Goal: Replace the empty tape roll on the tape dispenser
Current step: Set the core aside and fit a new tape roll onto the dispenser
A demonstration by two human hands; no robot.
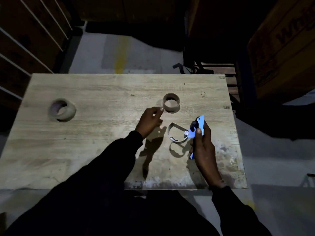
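An empty cardboard tape core (171, 102) stands on the wooden table (95, 133), right of centre. My left hand (150, 121) hovers just left of it, fingers loosely apart, a fingertip near its rim, holding nothing. My right hand (202, 142) grips the blue tape dispenser (197, 126) by its handle, above the table's right part. The dispenser's curved metal guard (176, 133) sticks out to the left, with no roll on its hub. A full brown tape roll (62, 110) lies at the table's left.
Shelving with pale edges runs along the left. A large cardboard box (281, 48) stands at the right, with a dark metal frame beside it. Grey floor with a yellow stripe lies beyond the table's far edge.
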